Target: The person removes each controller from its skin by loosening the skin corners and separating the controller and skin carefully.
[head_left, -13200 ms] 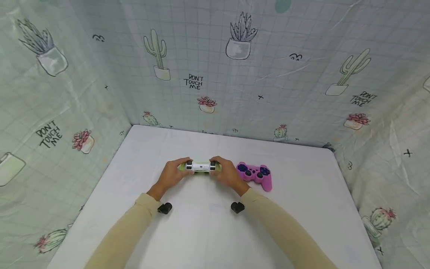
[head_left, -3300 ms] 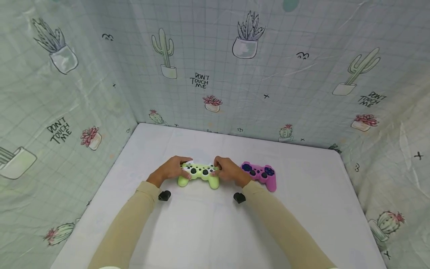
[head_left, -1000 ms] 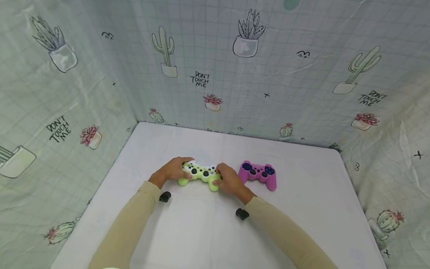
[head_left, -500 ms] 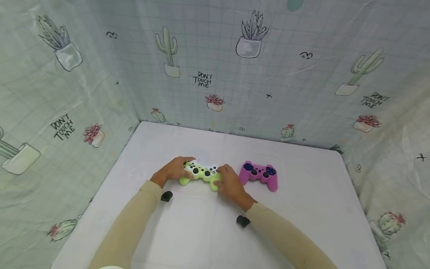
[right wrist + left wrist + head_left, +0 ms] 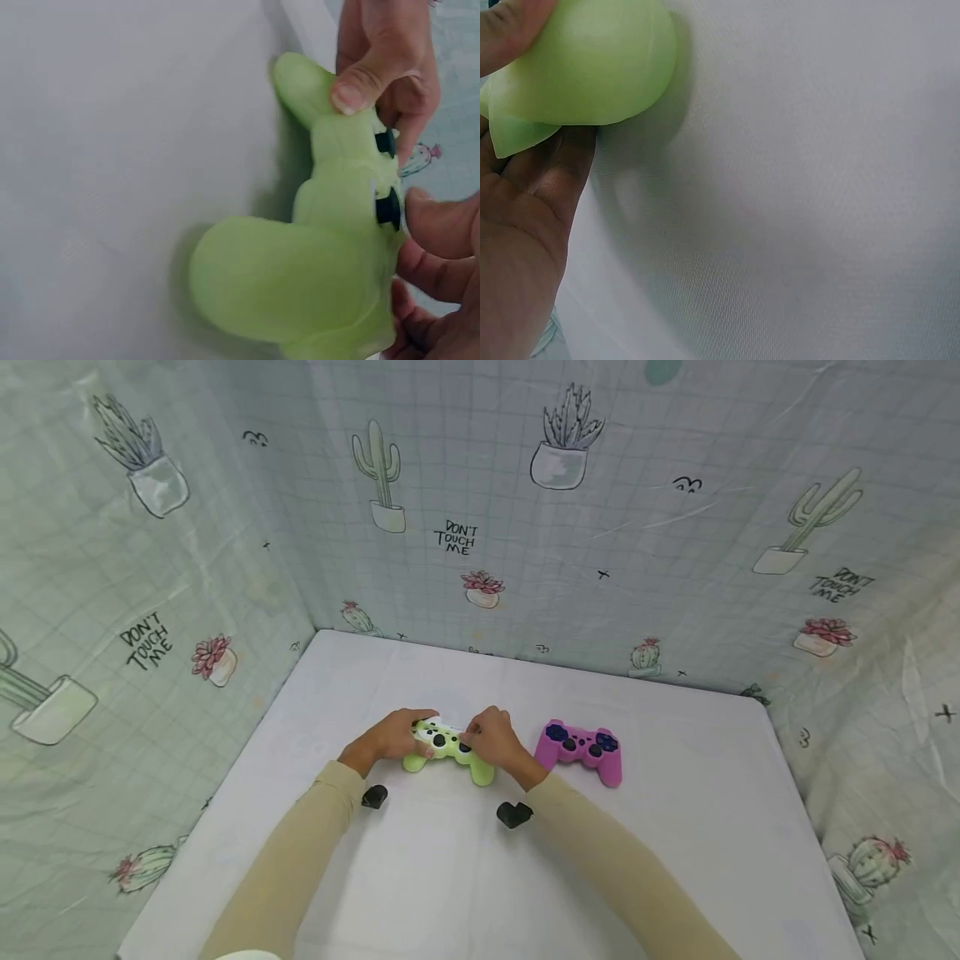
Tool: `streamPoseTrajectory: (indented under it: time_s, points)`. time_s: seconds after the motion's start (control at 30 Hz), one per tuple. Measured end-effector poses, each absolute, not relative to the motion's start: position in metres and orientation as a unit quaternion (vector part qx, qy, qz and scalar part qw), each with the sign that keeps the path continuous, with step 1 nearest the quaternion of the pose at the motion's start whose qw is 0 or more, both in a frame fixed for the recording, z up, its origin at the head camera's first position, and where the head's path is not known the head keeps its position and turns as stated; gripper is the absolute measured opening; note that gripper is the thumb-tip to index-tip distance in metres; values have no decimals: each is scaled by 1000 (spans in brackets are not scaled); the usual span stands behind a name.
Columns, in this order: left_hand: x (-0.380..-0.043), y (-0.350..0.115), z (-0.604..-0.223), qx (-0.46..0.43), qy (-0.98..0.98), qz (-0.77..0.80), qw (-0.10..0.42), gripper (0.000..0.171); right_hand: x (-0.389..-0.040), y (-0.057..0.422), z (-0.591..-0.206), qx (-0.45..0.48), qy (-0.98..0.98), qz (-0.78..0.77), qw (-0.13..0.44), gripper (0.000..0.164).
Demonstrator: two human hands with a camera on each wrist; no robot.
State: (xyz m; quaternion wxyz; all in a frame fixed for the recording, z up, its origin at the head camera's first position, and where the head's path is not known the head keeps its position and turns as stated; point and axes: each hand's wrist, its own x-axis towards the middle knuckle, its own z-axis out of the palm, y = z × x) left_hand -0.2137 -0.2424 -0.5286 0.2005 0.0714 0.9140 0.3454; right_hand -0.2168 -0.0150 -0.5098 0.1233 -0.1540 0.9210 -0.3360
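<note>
A white game controller in a lime-green silicone cover [image 5: 482, 770] lies face up on the white table. My left hand [image 5: 387, 737] grips its left end, thumb on the front and fingers behind. My right hand [image 5: 495, 739] is at its upper right, thumb and curled fingertips pinching near the right stick; just what they pinch is partly hidden. The right wrist view shows the controller [image 5: 330, 176] from its right side, the right thumb [image 5: 439, 225] close to the stick. In the left wrist view, a loose-looking green flap [image 5: 521, 135] hangs below the rounded grip.
A pink game controller [image 5: 611, 768] with dark blue pads lies just right of my right hand. Black wrist camera pieces sit under the left wrist [image 5: 375, 796] and the right wrist [image 5: 514, 814]. Cactus-print cloth walls [image 5: 510, 527] enclose the white table [image 5: 675, 827].
My right hand has shifted from the controller's right grip up and left towards its upper middle. My left hand keeps its hold. Earlier, the controller stood with its top edge showing between both hands.
</note>
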Motion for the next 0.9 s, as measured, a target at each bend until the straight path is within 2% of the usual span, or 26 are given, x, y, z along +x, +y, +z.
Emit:
streamPoseTrajectory:
  time_s: [0.27,0.47,0.67,0.9]
  points:
    - [-216,-239,-526,76,913,346,204,81,-233,-26,-498,-25,899,-375,227,28]
    - [-215,-241,-528,77,917,338,199,81,-232,-29,-498,38,868,-418,264,33]
    - [-211,-242,-532,76,915,342,199,81,-219,-25,-501,33,851,-462,246,23]
    - [-209,-242,-530,84,918,340,189,81,-204,-18,-509,-56,850,-497,167,20]
